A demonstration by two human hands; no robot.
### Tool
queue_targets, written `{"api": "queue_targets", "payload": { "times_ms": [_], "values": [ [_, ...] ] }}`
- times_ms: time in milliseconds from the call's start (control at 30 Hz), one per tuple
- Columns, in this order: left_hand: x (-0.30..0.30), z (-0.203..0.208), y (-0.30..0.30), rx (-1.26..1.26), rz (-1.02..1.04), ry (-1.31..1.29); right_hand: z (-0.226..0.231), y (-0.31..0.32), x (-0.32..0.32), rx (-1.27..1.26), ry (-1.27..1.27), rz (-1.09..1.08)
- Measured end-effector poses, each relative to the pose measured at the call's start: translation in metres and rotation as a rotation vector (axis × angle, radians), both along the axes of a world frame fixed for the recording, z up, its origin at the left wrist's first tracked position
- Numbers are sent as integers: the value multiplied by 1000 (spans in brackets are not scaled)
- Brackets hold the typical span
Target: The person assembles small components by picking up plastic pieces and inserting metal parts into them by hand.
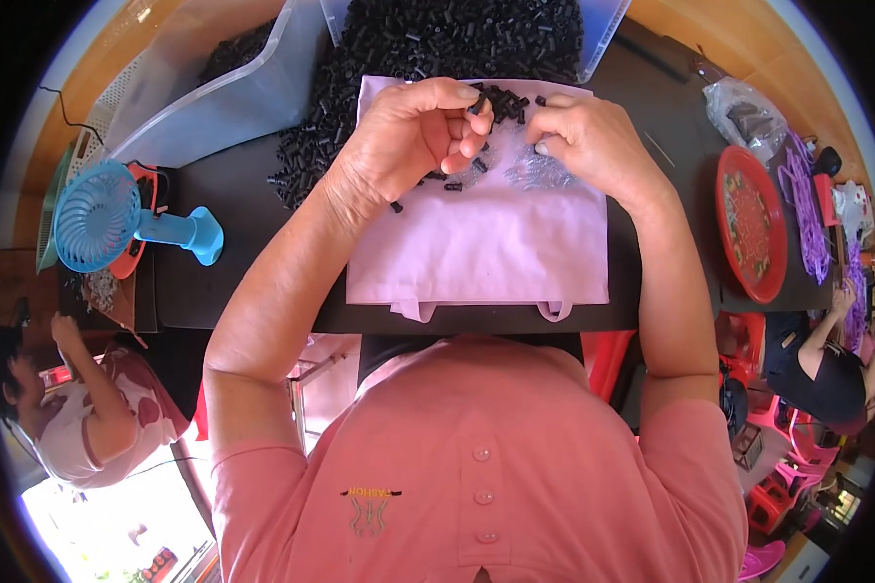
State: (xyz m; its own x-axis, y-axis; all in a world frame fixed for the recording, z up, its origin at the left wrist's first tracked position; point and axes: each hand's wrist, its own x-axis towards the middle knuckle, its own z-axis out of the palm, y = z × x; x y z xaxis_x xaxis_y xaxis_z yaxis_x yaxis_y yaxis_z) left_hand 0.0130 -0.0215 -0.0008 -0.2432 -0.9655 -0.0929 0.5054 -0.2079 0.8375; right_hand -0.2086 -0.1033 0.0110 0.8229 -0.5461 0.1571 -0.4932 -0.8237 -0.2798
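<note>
One black tube [477, 105] pinched by left hand [408, 136], fingers nearly closed, over pink bag [476, 255]. Right hand [598, 146]: fingers curled above silver pieces [537, 176], can't tell if gripping. Tube pile [311, 160] beside bag on tabletop [204, 291].

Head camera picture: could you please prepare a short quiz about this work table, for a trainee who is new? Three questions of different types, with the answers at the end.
1. True or false: the blue fan is to the left of the pink cloth bag.
2. Multiple choice: what colour is the round tray at the right side of the table? A) green B) red C) white
3. Open: what does the person's left hand hold between thumb and finger?

Key: 1. True. 2. B. 3. A small black piece.
</note>
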Motion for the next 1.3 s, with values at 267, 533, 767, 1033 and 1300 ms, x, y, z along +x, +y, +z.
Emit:
{"api": "queue_targets", "payload": {
  "times_ms": [267,533,767,1033,1300],
  "values": [
    [-1,-1,0,21,39,-81,-13,1,10,-194,-237,-23],
    [-13,-1,5,42,102,-141,-2,20,23,102,-683,66],
    [-11,1,4,9,135,-183,-6,20,28,-50,-731,115],
    [0,-9,0,-44,166,-209,2,17,20,105,-564,27],
    [0,-4,1,-24,310,-204,-18,17,26,-311,-267,198]
  ]
}}
